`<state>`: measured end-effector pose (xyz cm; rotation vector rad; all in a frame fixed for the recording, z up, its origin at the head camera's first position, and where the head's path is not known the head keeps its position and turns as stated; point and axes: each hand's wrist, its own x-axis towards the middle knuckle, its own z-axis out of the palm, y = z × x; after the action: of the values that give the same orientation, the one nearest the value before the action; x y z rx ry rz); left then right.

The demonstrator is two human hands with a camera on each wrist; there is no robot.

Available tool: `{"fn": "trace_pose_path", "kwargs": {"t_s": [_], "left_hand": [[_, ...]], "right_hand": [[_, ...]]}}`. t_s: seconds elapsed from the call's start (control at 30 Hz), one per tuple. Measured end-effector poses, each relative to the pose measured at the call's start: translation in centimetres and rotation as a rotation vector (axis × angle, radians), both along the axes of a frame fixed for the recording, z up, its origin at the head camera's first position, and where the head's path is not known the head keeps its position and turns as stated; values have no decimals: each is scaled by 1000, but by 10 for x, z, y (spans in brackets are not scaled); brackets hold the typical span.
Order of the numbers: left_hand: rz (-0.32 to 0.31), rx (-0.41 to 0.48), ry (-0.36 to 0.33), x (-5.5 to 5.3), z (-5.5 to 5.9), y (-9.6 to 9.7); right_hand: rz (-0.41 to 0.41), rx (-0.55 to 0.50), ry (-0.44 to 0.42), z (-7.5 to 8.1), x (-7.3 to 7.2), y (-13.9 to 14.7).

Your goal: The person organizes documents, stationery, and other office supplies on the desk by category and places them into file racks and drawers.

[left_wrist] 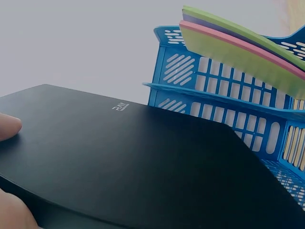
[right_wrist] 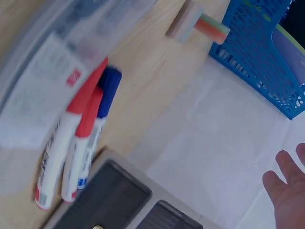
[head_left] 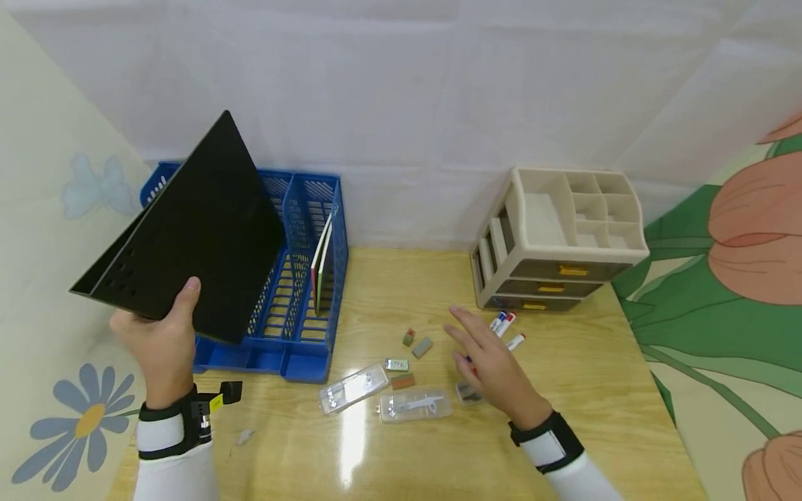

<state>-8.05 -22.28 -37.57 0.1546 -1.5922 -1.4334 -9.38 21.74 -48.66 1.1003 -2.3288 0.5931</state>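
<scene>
My left hand [head_left: 161,341] grips a large flat black folder-like item [head_left: 213,236] by its lower edge, thumb on the near face. It is tilted, with a second black panel behind it, and a small pale logo shows in the left wrist view. Its exact kind I cannot tell. Beyond it stands a blue desk file rack [head_left: 338,264], with thin colored notebooks [left_wrist: 238,43] upright in its right compartment. My right hand [head_left: 498,369] is held over the table with fingers spread, holding nothing. Near it lie whiteboard markers [right_wrist: 59,157], capped in red and blue, partly hidden by the hand.
A beige drawer organizer [head_left: 526,247] stands at the back right. Erasers [head_left: 422,346] and two clear plastic cases [head_left: 354,388] lie mid-table. A smaller clear box [head_left: 468,393] sits beside the right hand. White cloth [head_left: 401,125] hangs behind the table.
</scene>
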Motion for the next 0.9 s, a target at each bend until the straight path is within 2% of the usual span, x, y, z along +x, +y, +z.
{"fn": "trace_pose_path", "kwargs": {"t_s": [0.2,0.43,0.67,0.9], "left_hand": [[2,-53,-44,-11,-5,-2],[-69,-19,-44,-23,-11,0],[-105,-123,-125,-30,-33,7],[-140,-127,-150,-32,-55,11]], "right_hand": [[-10,-30,-24,-6,7,-8],[-14,-52,-44,-9,9,-11],[-45,-33,-81,-15,13,-6],[-104,-26,-135,-19,16,2]]}}
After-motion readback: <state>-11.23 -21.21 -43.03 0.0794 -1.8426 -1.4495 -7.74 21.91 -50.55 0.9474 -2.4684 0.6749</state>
